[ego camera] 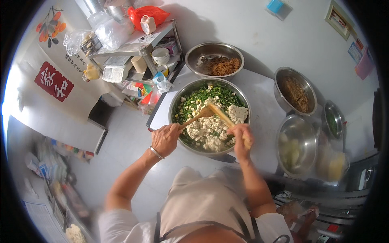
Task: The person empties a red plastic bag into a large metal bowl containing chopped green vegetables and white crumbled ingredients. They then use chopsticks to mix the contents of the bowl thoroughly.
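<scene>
A large stainless steel bowl [173, 100] stands before me, full of chopped green leaves [197, 94] and small off-white crumbled pieces [206, 127]. My left hand [165, 139], with a bangle at the wrist, is closed around the handle of a wooden spoon [206, 112]. The spoon's head lies over the middle of the bowl. At the bowl's right side my right hand [241, 139] grips a second wooden utensil [223, 117], whose far end meets the spoon's head. Whether that utensil is a spatula or a spoon I cannot tell.
Behind stands a steel bowl with brown crumbly food [225, 66]. To the right are another bowl of brown food [294, 94], a bowl with pale pieces [296, 145] and a smaller bowl with greens [332, 121]. A cluttered metal shelf [142, 48] stands back left. Another person's hand [310, 214] shows lower right.
</scene>
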The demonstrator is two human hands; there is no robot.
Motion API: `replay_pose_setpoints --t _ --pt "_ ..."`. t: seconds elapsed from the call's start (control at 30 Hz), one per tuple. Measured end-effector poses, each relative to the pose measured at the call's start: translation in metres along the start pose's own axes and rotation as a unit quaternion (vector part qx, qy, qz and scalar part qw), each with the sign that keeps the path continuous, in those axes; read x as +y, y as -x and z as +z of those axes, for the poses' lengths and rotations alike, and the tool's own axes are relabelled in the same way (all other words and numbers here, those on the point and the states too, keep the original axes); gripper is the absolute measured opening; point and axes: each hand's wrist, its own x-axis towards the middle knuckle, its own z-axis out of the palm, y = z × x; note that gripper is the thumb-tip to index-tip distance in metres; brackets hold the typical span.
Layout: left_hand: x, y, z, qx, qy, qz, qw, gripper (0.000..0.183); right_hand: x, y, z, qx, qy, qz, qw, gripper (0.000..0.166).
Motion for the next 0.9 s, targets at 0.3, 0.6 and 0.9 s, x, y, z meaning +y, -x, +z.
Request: replay_pose_setpoints --t 0.3,0.6,0.9 --pt "0.025 0.027 0.031 0.05 0.308 -0.041 0.949 0.016 0.0 -0.004 0.007 0.105 -0.129 0.178 0.97 0.028" --pt "0.057 0.022 0.023 -0.089 0.349 -0.101 0.928 0.02 -0.002 -0.014 0.004 -0.061 0.049 0.036 0.996 0.012" --pt "-0.008 0.012 0.027 -0.051 0.129 0.031 0.99 0.009 -0.032 -0.038 -0.024 -0.389 0.26 -0.329 0.821 0.011"
